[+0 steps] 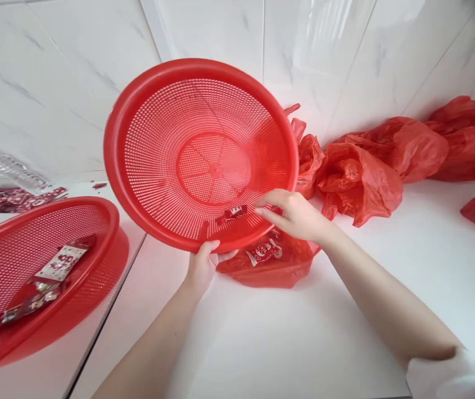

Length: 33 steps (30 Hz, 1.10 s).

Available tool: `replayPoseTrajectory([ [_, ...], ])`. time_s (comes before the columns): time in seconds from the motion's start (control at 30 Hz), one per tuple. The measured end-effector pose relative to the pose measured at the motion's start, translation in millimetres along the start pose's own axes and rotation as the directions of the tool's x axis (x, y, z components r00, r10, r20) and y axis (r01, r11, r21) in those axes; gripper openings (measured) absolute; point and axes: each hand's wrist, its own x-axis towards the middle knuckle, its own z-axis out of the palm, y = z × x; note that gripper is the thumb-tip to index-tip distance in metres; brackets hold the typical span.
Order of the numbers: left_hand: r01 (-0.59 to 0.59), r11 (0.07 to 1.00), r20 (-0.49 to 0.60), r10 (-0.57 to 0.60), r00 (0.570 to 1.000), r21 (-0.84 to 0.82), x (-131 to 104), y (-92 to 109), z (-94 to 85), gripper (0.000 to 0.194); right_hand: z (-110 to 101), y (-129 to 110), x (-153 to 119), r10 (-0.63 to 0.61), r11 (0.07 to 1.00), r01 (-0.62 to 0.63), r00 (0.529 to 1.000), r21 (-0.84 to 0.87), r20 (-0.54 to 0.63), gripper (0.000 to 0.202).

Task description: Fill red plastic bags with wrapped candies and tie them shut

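Note:
A round red mesh basket [198,72] is tilted up, its hollow inside facing me. My left hand [204,263] grips its lower rim, thumb over the edge and fingers underneath. A small dark red wrapped packet [235,211] lies inside on the lower wall. Just right of that packet, my right hand [291,213] reaches over the rim, fingers a little apart from the thumb, nothing visible between them. Below the basket, an open red plastic bag [279,274] holds a red-and-white snack packet [265,251]; the basket partly hides the bag.
At left stands a second red basket [115,221] with several wrapped packets [61,263] inside. Crumpled red plastic bags [362,177] lie along the tiled wall [316,55]. Behind the left basket are dark red wrappers [25,198] and clear plastic [10,169]. A dark seam crosses the white table [262,343].

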Motion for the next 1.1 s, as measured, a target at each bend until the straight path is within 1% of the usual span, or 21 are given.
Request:
replayPoseTrajectory([
  [0.03,0.023,1.000,0.020,-0.023,1.000,0.007,-2,-2,0.6,0.040,4,0,0,-0.033,0.999,0.033,0.999,-0.024,0.013,0.027],
  [0.1,0.075,0.997,0.066,-0.076,0.995,0.027,-6,-5,1.9,0.048,15,1,-1,-0.062,0.995,0.067,0.996,-0.074,0.068,0.035],
  [0.17,0.117,0.992,0.109,-0.122,0.987,0.052,-11,-6,3.0,0.054,27,1,-2,-0.053,0.991,0.069,0.989,-0.114,0.140,0.046],
  [0.23,0.141,0.987,0.136,-0.151,0.979,0.076,-15,-7,3.8,0.056,37,0,-3,-0.041,0.989,0.070,0.976,-0.130,0.216,0.052],
  [0.27,0.147,0.986,0.142,-0.157,0.977,0.084,-16,-6,4.1,0.057,41,-1,-3,-0.035,0.989,0.070,0.968,-0.132,0.250,0.051],
  [0.33,0.151,0.984,0.143,-0.163,0.976,0.093,-16,-5,4.6,0.058,47,-4,-2,-0.031,0.989,0.073,0.955,-0.131,0.294,0.042],
  [0.4,0.156,0.984,0.143,-0.168,0.975,0.091,-15,-5,4.9,0.058,49,-6,-1,-0.025,0.989,0.068,0.952,-0.130,0.306,0.031],
  [0.47,0.165,0.983,0.140,-0.176,0.974,0.085,-13,-4,4.4,0.059,49,-6,1,-0.007,0.993,0.040,0.956,-0.107,0.294,0.024],
  [0.53,0.169,0.982,0.131,-0.178,0.975,0.079,-11,-5,2.9,0.059,48,-4,3,0.026,1.000,-0.023,0.968,-0.017,0.251,0.020],
  [0.6,0.159,0.985,0.120,-0.167,0.979,0.072,-8,-5,0.3,0.059,45,0,4,0.069,0.978,-0.104,0.979,0.180,0.191,0.019],
  [0.63,0.147,0.987,0.116,-0.154,0.981,0.068,-6,-5,-1.2,0.060,43,1,4,0.092,0.942,-0.143,0.980,0.304,0.177,0.021],
  [0.7,0.116,0.992,0.110,-0.122,0.986,0.059,-3,-5,-4.3,0.061,37,3,3,0.111,0.833,-0.193,0.976,0.519,0.186,0.028],
  [0.77,0.084,0.995,0.102,-0.089,0.991,0.052,0,-3,-7.1,0.062,30,2,1,0.086,0.748,-0.206,0.973,0.631,0.215,0.028],
  [0.8,0.073,0.996,0.099,-0.077,0.992,0.051,1,-3,-8.2,0.062,27,1,0,0.068,0.734,-0.204,0.971,0.648,0.228,0.026],
  [0.87,0.058,0.997,0.086,-0.063,0.994,0.052,3,-1,-9.6,0.061,20,-1,-2,0.048,0.744,-0.199,0.968,0.638,0.246,0.022],
  [0.97,0.029,0.998,0.057,-0.032,0.998,0.049,5,2,-10.1,0.061,11,-4,-3,0.065,0.798,-0.213,0.961,0.564,0.270,0.024],
  [1.03,0.006,0.999,0.037,-0.008,0.999,0.046,7,3,-10.0,0.061,5,-3,-4,0.072,0.861,-0.213,0.950,0.461,0.305,0.023],
  [1.1,0.001,0.999,0.016,-0.001,1.000,0.041,8,3,-9.8,0.060,-1,-1,-4,0.068,0.930,-0.190,0.929,0.313,0.363,0.023],
])
